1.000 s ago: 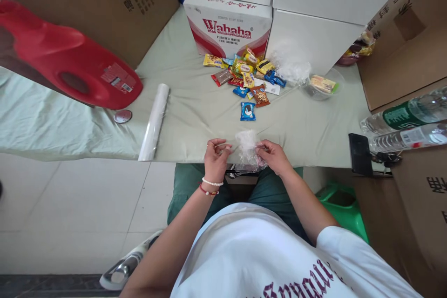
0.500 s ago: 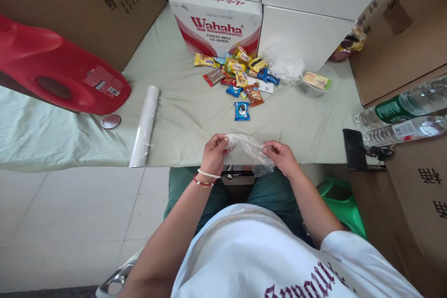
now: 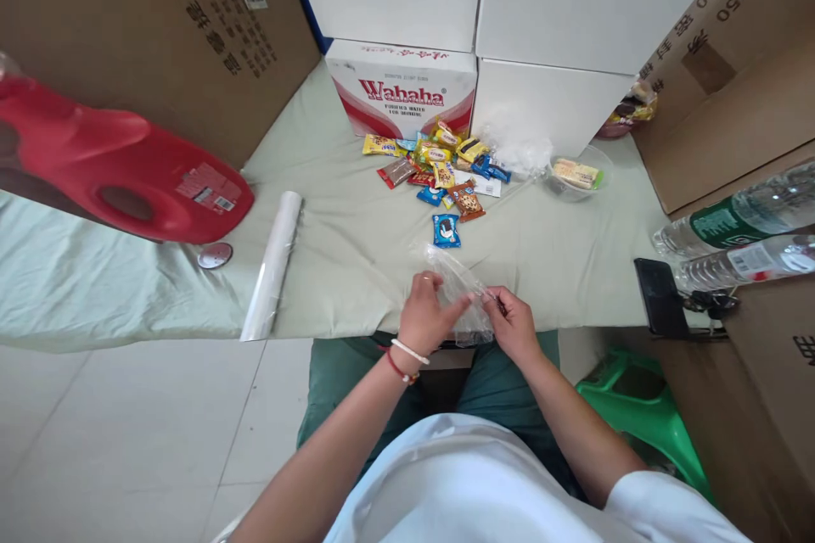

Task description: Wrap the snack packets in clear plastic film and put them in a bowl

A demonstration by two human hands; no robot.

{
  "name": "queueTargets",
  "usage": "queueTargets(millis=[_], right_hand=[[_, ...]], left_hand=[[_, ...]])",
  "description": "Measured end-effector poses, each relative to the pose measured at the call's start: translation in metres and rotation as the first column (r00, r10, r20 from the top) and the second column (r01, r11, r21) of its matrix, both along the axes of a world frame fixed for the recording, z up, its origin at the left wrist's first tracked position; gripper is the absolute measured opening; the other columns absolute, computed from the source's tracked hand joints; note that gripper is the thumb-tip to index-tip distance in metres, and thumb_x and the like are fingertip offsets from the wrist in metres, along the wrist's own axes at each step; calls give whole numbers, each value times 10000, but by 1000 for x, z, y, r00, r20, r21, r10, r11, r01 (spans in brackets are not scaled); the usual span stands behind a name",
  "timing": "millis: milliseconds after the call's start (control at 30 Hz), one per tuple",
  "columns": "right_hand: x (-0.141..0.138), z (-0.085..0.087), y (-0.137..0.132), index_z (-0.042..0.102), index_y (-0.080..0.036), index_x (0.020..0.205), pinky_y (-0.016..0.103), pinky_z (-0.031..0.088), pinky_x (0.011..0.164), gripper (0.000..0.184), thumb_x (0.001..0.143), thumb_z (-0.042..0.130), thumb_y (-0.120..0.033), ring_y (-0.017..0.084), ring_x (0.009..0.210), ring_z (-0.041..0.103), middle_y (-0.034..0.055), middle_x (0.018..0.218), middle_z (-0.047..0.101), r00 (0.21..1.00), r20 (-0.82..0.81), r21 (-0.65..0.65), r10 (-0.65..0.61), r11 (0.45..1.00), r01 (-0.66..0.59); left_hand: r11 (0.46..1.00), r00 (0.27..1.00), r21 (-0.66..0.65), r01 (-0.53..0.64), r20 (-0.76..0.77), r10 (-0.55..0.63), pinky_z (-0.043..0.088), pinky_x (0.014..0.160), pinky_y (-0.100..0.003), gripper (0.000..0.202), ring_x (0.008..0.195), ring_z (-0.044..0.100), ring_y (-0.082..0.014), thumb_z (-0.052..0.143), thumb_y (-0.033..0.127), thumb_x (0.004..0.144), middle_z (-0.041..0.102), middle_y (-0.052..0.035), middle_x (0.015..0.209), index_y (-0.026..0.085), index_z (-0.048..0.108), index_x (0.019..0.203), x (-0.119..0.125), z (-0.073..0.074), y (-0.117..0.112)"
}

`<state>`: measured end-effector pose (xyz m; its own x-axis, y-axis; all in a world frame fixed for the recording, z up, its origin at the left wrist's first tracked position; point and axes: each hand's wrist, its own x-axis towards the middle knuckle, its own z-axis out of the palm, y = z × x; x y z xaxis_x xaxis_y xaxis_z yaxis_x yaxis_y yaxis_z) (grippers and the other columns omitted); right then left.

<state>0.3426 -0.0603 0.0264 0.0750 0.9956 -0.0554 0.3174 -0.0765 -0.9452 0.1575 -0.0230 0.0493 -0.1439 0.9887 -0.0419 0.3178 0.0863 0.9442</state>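
A clear plastic bag (image 3: 468,305) hangs over the table's front edge, its far end lying on the cloth. My right hand (image 3: 513,324) pinches the bag's side between thumb and fingers. At the bag's left side, my left hand (image 3: 428,316) is open, its thumb stretched toward the right hand and its fingers curved apart from it. Whether the left fingertips touch the film I cannot tell. Just beyond the bag lies a small blue snack packet (image 3: 446,231), in front of a heap of wrapped snacks (image 3: 439,157).
Left stand a roll of clear film (image 3: 272,267), a round lid (image 3: 215,255) and a red jug (image 3: 146,178). Behind are a Wahaha carton (image 3: 407,93) and crumpled plastic (image 3: 519,148). Right are a clear tub (image 3: 573,191), a black phone (image 3: 660,297) and water bottles (image 3: 744,267).
My left hand has let go of the bag's left end and moved right, closer to my right hand. The right hand keeps its pinch. The camera view has tilted up slightly.
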Motion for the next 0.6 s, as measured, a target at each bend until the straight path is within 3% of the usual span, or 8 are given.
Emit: queueTargets(millis=[67, 133, 200, 267, 367, 500, 600], right_hand=[[-4, -1, -3, 710, -229, 959, 282, 432, 607, 393, 981, 578, -598, 169, 637, 548, 7, 738, 662, 1000, -17, 0, 14, 1000, -14], [-4, -3, -5, 692, -235, 938, 285, 452, 568, 424, 974, 568, -639, 167, 598, 554, 8, 730, 660, 997, -72, -41, 12, 999, -15], [-2, -6, -7, 663, -243, 894, 287, 456, 503, 458, 952, 568, -687, 161, 529, 533, -6, 675, 617, 990, -144, -114, -5, 993, -11], [2, -8, -9, 643, -250, 851, 285, 449, 453, 471, 927, 585, -711, 155, 481, 512, -22, 629, 572, 982, -191, -178, -10, 984, -25], [6, -13, -13, 634, -249, 807, 277, 432, 438, 455, 916, 613, -690, 148, 464, 509, -29, 607, 564, 981, -189, -225, 51, 970, -94], [5, -15, -17, 645, -244, 813, 278, 450, 498, 427, 938, 607, -651, 157, 509, 537, -25, 595, 568, 976, -167, -217, 142, 960, -177], [2, -6, -19, 684, -246, 867, 293, 480, 559, 377, 962, 609, -603, 175, 578, 563, -9, 634, 589, 981, -99, -121, 167, 977, -178]], left_hand=[[998, 998, -44, 51, -43, -53, 386, 717, -299, 370, 761, 522, -195, 919, 209, 560, 571, -8, 825, 234, 624, 781, 8, -8, -9], [992, 999, -119, 37, 27, -34, 385, 706, -293, 246, 734, 511, -191, 836, 160, 622, 551, -3, 746, 233, 611, 693, 6, -16, -9], [976, 970, -214, -47, 224, 96, 379, 670, -273, 196, 679, 492, -167, 787, 180, 672, 535, 13, 666, 228, 597, 658, -1, -22, -6], [948, 885, -298, -112, 404, 232, 401, 655, -258, 197, 661, 514, -145, 772, 233, 685, 571, 18, 661, 218, 576, 672, -8, -24, -2], [936, 806, -336, -104, 523, 277, 468, 674, -267, 210, 694, 593, -142, 735, 245, 644, 642, 3, 732, 212, 534, 698, -12, -24, -2], [930, 741, -353, -101, 597, 307, 432, 621, -232, 203, 624, 542, -104, 660, 158, 555, 592, 38, 669, 204, 560, 724, -9, -23, -4], [928, 693, -361, -91, 646, 319, 384, 575, -226, 154, 573, 473, -87, 641, 187, 582, 553, 41, 645, 198, 575, 720, -8, -21, -4]])
